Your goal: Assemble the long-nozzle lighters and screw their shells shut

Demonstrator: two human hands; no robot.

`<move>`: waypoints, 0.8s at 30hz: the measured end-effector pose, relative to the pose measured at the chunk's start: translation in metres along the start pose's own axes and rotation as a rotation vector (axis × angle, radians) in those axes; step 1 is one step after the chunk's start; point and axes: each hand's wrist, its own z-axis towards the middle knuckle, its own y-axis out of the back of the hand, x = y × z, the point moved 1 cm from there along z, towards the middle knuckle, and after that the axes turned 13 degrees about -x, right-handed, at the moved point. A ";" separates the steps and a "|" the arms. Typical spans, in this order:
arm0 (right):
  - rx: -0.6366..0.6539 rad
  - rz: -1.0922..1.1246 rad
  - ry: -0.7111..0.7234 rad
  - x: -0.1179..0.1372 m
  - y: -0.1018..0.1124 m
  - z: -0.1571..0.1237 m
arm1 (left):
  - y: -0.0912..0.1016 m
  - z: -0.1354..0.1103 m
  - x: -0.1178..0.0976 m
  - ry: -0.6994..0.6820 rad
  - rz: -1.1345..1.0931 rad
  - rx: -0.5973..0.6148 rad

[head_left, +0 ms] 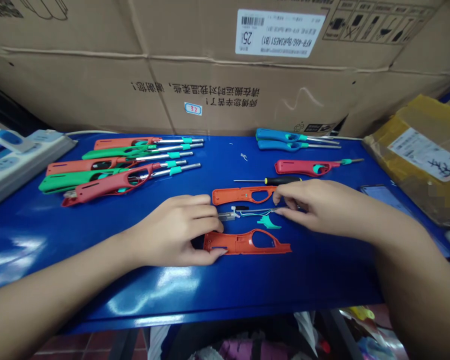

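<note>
My left hand is closed at the left end of an orange lighter casing half, thumb on its lower edge and index fingertip near its upper edge. Its other fingers curl over the end of a clear fuel tank, partly hidden. With thumb and fingertips pinched, my right hand holds the thin metal tube where thin wires run along it. Behind it lies the other orange casing half, its right tip beneath my right fingers. A green trigger and a small black part lie between the halves.
Several assembled lighters lie at left; blue lighters and a red lighter lie at back right. A screwdriver is behind the casings. Around are a power strip, large carton, taped box and phone.
</note>
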 end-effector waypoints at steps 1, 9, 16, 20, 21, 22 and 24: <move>-0.009 0.011 0.007 0.002 0.001 0.000 | 0.000 0.000 0.000 -0.016 0.009 -0.017; 0.147 0.015 0.049 0.020 -0.001 -0.003 | 0.004 0.001 -0.001 -0.030 0.017 -0.075; 0.128 0.097 0.093 0.012 0.001 0.001 | 0.002 -0.001 0.007 0.081 -0.013 -0.127; 0.030 0.141 0.143 0.014 0.005 -0.002 | -0.002 -0.001 0.009 0.107 -0.047 -0.126; -0.006 0.146 0.143 0.017 0.005 -0.004 | -0.002 -0.001 0.007 0.107 -0.048 -0.122; -0.038 0.148 0.139 0.020 0.004 -0.007 | -0.002 -0.001 0.005 0.104 -0.047 -0.118; -0.074 0.148 0.135 0.027 0.002 -0.014 | -0.001 -0.001 0.001 0.093 -0.037 -0.092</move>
